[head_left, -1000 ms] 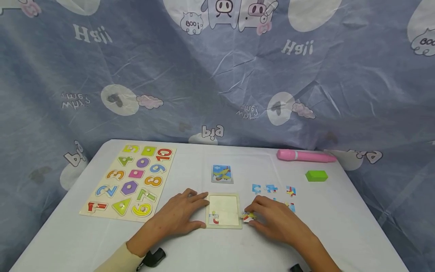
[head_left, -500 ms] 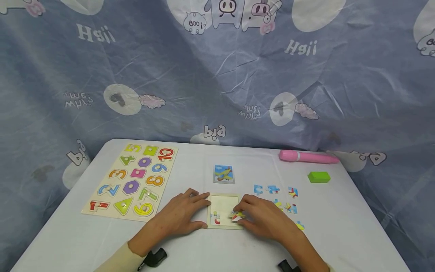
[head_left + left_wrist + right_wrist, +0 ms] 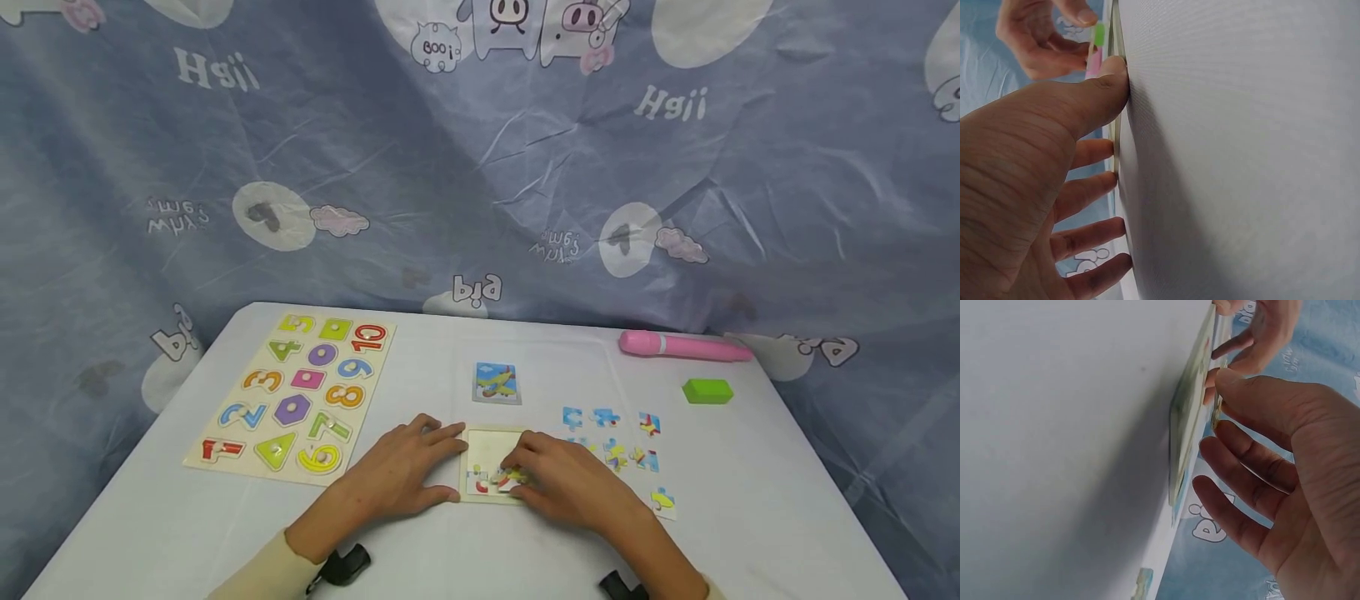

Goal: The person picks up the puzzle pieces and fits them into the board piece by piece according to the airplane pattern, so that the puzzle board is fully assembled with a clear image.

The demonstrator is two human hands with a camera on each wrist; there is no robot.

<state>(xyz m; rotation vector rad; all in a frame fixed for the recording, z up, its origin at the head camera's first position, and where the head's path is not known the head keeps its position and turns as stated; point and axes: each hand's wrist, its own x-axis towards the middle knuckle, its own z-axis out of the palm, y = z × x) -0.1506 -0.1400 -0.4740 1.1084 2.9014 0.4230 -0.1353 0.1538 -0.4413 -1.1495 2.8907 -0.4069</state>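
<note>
My left hand lies along the left side of a small square puzzle tray, thumb and fingertips at its edge. Its fingers spread loosely in the left wrist view. A jigsaw piece with red and white print lies in the tray's lower left corner. Over the tray's lower right part, my right hand pinches another jigsaw piece, yellow, red and white, between thumb and fingertips. In the right wrist view this piece stands edge-on above the tray, with the remaining fingers loosely bent.
Several loose jigsaw pieces lie right of the tray. Behind it is a picture card of a yellow plane. A number and shape board occupies the left. A pink marker-shaped object and a green block sit at the back right.
My right hand has moved left with the pinched piece, from beside the tray's right edge to over the tray, near the corner piece. The left hand stays at the tray's edge.
</note>
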